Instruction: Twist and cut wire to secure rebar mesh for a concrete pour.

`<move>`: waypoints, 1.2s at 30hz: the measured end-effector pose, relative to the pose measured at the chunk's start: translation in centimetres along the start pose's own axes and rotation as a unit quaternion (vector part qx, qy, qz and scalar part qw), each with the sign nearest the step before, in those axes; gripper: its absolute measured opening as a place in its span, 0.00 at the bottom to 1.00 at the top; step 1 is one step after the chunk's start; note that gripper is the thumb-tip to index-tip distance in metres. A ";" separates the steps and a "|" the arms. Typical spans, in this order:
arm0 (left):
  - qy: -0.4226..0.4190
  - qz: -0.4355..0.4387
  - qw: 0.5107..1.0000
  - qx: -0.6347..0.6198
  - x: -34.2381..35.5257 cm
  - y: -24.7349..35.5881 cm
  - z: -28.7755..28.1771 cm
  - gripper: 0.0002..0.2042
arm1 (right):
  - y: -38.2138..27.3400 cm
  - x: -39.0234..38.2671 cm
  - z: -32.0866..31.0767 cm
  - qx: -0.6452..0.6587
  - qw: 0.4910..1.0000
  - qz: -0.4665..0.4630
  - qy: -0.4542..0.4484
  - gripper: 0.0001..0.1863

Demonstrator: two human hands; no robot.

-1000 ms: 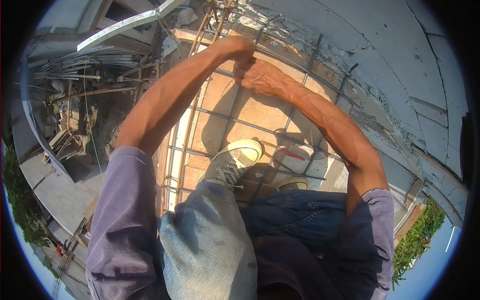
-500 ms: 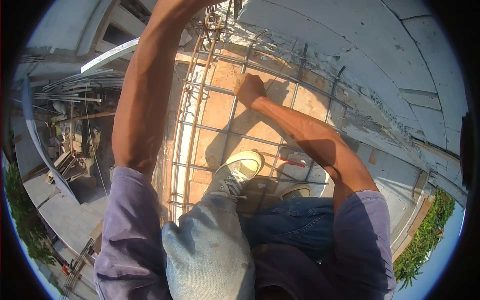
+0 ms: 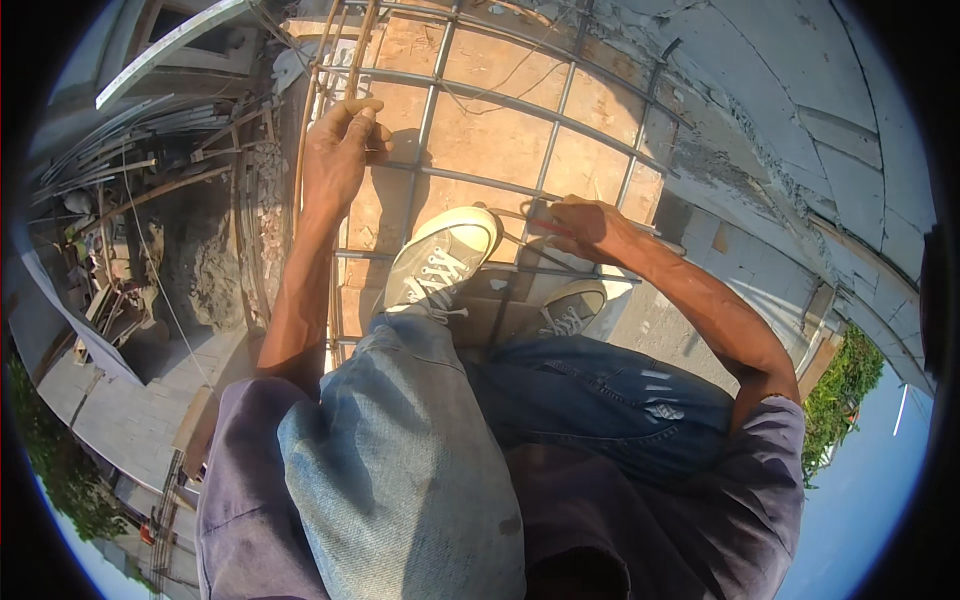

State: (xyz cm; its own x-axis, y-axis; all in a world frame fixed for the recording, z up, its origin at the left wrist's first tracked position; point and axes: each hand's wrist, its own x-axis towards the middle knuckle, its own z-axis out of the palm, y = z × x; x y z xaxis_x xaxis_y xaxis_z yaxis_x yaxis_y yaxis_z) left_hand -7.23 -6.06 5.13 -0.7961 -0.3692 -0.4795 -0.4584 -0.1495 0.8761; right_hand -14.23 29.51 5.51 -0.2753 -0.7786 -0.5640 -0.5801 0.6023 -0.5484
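Bars [image 3: 436, 82] lie crossed over the board [image 3: 490, 145]; what is fastened, and whether the curled left hand [image 3: 343, 148], or the right hand [image 3: 592, 228] at the red tool [image 3: 552, 229], near right, grips anything, I cannot tell.

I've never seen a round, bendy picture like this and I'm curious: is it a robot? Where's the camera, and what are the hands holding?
No robot here, just a person with bare hands. The camera sits on their head and looks down, so you see their own arms and jeans. Its very wide lens makes straight things look curved.

Below is a brown board with a grid of metal bars over it and a thin wire. A canvas shoe shows in front of the jeans.

The right hand has its fingers around something red, mostly hidden. The left hand is near the grid's left side, but I can't tell whether it holds anything.
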 end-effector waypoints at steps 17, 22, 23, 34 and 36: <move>-0.109 -0.020 0.993 0.029 -2.1 -4.6 8.0 0.11 | 1.4 -4.3 4.1 -0.011 0.999 0.024 0.029 0.13; -0.051 -0.172 0.950 -0.254 0.5 -3.5 9.6 0.13 | -3.0 -5.8 -4.7 0.089 0.990 0.053 0.097 0.09; -0.037 -0.181 0.950 -0.253 1.0 -2.8 10.2 0.13 | -3.9 -5.6 -7.2 0.061 0.991 0.087 0.077 0.10; 0.033 -0.139 0.920 -0.365 4.6 -5.3 12.9 0.11 | -8.7 9.6 -20.1 -0.247 0.955 0.155 -0.059 0.22; 0.012 -0.116 0.932 -0.344 4.7 -5.7 13.0 0.10 | -8.7 10.9 -20.1 -0.271 0.953 0.127 -0.043 0.21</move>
State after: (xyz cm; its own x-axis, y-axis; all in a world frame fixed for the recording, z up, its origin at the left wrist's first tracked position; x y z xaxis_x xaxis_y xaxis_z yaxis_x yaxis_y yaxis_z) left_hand -13.51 4.97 -2.73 -0.6944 -0.2737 -0.6655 -0.2478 -0.7773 0.5783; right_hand -27.58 12.23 16.49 -0.4098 -0.5880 -0.6973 -0.8203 0.5719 -0.0001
